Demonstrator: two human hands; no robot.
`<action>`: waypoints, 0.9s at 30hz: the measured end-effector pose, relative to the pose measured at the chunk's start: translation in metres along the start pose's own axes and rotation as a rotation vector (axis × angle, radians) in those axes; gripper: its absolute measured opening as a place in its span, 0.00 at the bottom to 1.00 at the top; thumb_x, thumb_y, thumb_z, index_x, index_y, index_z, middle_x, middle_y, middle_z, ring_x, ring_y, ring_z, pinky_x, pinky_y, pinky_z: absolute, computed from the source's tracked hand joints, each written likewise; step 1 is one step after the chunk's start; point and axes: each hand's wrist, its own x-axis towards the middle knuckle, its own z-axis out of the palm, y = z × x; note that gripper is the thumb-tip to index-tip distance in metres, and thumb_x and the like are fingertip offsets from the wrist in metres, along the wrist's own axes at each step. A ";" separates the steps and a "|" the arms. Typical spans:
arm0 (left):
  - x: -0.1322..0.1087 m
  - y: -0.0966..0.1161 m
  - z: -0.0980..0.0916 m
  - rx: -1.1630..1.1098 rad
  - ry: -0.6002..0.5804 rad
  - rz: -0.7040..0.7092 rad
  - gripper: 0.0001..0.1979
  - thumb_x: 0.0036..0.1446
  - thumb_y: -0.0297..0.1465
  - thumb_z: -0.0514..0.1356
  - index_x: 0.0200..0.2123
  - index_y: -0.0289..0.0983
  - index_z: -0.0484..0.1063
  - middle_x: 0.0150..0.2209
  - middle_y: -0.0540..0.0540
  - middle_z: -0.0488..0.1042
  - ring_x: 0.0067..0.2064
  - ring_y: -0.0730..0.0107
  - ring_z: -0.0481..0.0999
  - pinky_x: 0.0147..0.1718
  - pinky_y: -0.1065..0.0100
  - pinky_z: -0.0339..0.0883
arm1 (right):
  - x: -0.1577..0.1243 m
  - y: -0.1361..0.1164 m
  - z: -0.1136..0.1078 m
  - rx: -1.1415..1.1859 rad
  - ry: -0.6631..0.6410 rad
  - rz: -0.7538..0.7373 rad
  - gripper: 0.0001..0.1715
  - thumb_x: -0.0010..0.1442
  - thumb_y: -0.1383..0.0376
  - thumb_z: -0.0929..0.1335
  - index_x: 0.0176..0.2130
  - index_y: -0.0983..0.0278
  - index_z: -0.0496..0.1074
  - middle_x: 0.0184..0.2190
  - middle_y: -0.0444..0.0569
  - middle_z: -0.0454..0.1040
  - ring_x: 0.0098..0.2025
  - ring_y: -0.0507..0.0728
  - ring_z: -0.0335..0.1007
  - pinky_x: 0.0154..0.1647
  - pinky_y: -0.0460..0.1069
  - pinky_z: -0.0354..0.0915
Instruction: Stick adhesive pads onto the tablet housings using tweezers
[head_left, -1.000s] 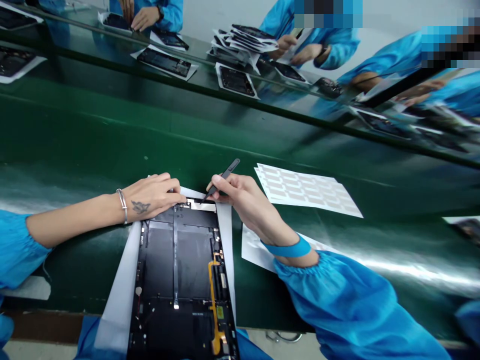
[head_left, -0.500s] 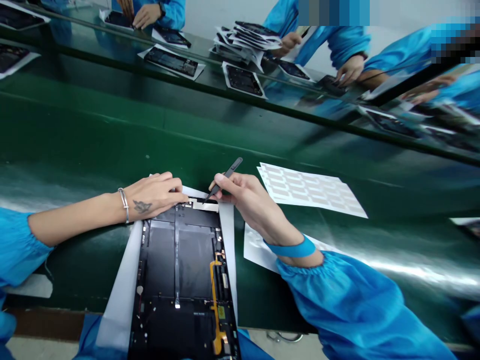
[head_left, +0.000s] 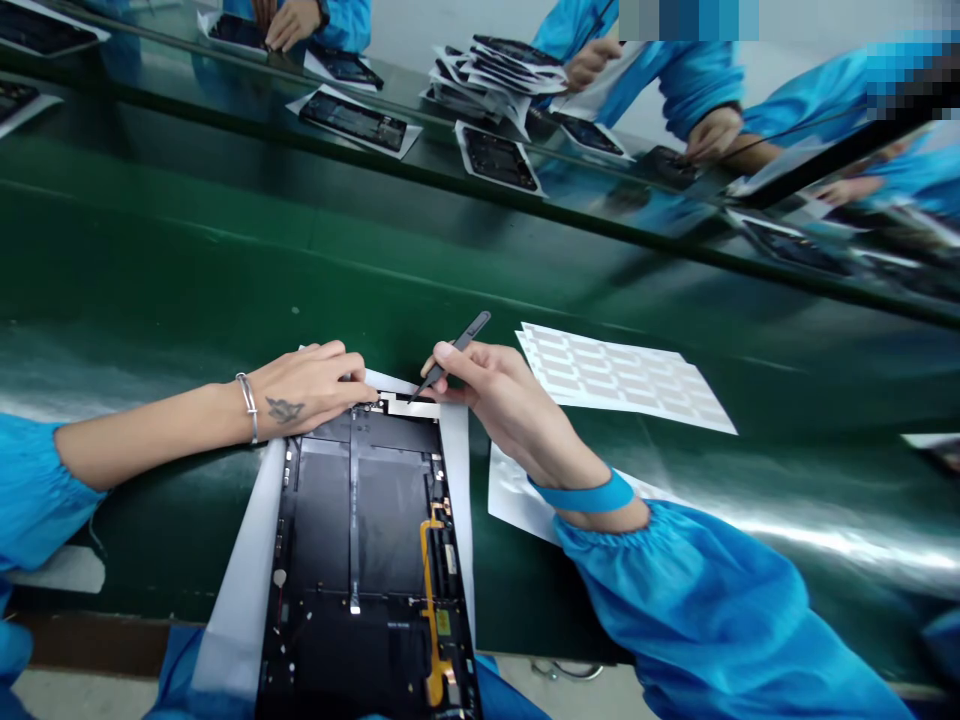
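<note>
An opened black device (head_left: 390,510) with an orange flex cable (head_left: 429,600) lies on a white sheet (head_left: 238,600) at the table's front edge. My left hand (head_left: 319,388) rests on its top left corner, fingers bent together; whether they pinch anything there is hidden. Grey tweezers (head_left: 461,345) are pinched in my right hand (head_left: 499,390), their tips pointing down at a pale strip (head_left: 412,408) along the device's top edge. Whether the tips touch the strip is too small to tell.
Sheets of pale stickers (head_left: 626,375) lie right of my right hand, with another white sheet (head_left: 517,495) partly under my forearm. Beyond, a raised ledge (head_left: 480,205) carries more devices (head_left: 352,120), a stack (head_left: 495,75) and co-workers' hands (head_left: 592,65).
My right hand and the tweezers have shifted very slightly up and right. My left hand stays at the device's corner. Across the ledge, co-workers' hands have moved a little.
</note>
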 end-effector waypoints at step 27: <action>0.000 -0.001 0.000 -0.018 0.003 -0.002 0.14 0.70 0.26 0.50 0.52 0.39 0.73 0.47 0.42 0.73 0.41 0.64 0.66 0.36 0.66 0.61 | 0.003 0.002 -0.001 -0.073 -0.012 0.020 0.31 0.49 0.40 0.75 0.20 0.63 0.67 0.23 0.46 0.69 0.29 0.53 0.69 0.38 0.51 0.69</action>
